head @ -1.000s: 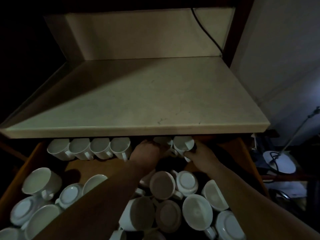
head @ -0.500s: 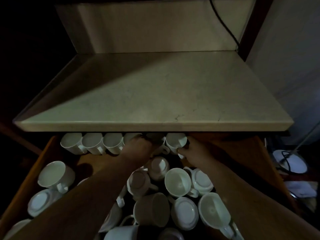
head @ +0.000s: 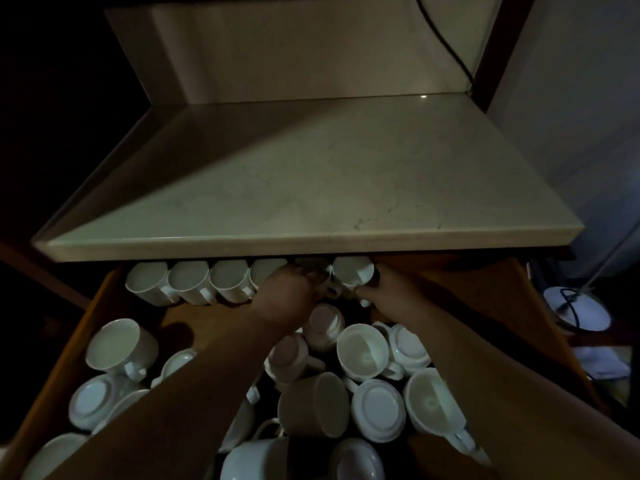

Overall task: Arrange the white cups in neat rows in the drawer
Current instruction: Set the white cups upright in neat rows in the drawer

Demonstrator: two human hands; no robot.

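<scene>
Our right grip (head: pixel 388 294) pinches the end cup (head: pixel 353 271) near its handle, our left grip (head: pixel 287 292) curls round the shadowed cup (head: pixel 313 268) beside it — set snug, we judge, to extend the back row (head: pixel 190 284) under the counter (head: pixel 311 188). Nearer us, glazed white cups (head: pixel 363 351) lie jumbled in the wooden drawer (head: pixel 485 306) — round-walled, loop-handled, some base-up.

The cups (head: pixel 362 351) near the fingers of the right hand (head: pixel 388 292) looked like white glazed ceramic, smooth and glossy. The drawer (head: pixel 485 299) beside those fingers was smooth brown wood; the countertop (head: pixel 311 188) above them was pale veined stone, satin-matt
</scene>
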